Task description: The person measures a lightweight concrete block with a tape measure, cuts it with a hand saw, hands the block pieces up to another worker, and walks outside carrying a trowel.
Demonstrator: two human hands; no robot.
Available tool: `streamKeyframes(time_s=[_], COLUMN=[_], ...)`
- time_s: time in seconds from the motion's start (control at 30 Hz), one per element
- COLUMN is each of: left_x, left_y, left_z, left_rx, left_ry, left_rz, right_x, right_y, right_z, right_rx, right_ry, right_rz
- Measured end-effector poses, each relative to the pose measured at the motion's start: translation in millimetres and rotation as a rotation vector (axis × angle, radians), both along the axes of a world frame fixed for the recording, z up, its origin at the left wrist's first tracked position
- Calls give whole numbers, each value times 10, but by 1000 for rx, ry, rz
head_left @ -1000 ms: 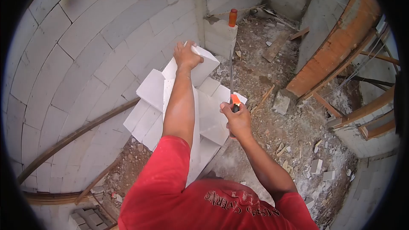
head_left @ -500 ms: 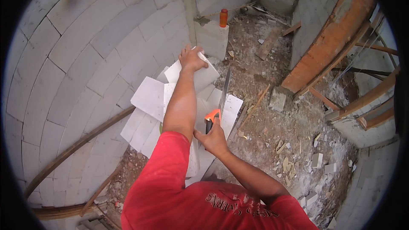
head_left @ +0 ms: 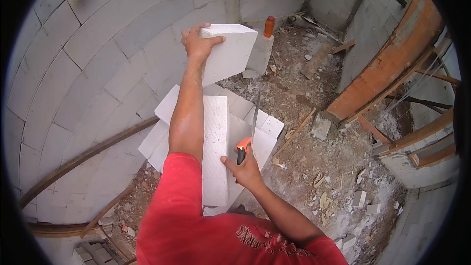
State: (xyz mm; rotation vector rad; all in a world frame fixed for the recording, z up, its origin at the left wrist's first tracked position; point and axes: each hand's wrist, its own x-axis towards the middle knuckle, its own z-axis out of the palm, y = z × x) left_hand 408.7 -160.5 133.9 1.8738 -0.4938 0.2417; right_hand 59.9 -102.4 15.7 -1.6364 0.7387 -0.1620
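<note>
My left hand [head_left: 199,45] grips the edge of a white lightweight concrete block [head_left: 230,56] and holds it raised and tilted above the stack. In my right hand [head_left: 248,171] is a handsaw [head_left: 255,118] with an orange and black handle, its blade pointing away from me. Beneath my arms a long white block [head_left: 216,142] with a rough cut face lies lengthwise on the stack. My right thumb is beside that block; whether it touches I cannot tell. More white blocks [head_left: 267,142] spread out underneath, partly hidden by my left forearm.
A block wall [head_left: 113,39] curves along the left, with a wooden pole [head_left: 88,164] against it. An orange bottle [head_left: 269,27] stands on a block at the back. Rubble and offcuts [head_left: 359,199] litter the dirt floor. An orange-brown beam [head_left: 387,59] slants at right.
My left hand has lifted the block up off the stack and away, uncovering more of the long block below. My right hand still holds the saw and has shifted slightly downward.
</note>
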Motion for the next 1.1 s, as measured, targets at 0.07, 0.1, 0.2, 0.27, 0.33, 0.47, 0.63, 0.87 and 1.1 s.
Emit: streamKeyframes(time_s=[0.07,0.1,0.2,0.27,0.33,0.47,0.63,0.87,1.1], left_x=[72,70,-42,-151,-249,-456,-822,-1998,-2439], left_y=[297,448,922,1262,1602,2244,2549,2054,1850], left_z=[-18,-46,-276,-510,-846,-1481,-1606,-637,-768], left_rx=[-48,-52,-61,-46,-24,-120,92,704,840], left_ry=[-31,-22,-30,-93,-122,-41,-82,-37,245], left_rz=[29,71,197,270,326,296,167,48,-168], right_x=[12,24,32,46,56,36,101,-57,-1802], right_y=[12,15,-3,-18,-20,20,25,129,-195], right_z=[-40,-137,-189,-220,-111,153,-107,-37,-102], right_rx=[-13,-17,-5,2,32,117,31,23,126], right_ry=[8,-2,-34,-49,-23,21,-144,-256,-368], right_rz=[-3,-7,-4,13,27,17,-44,-156,-266])
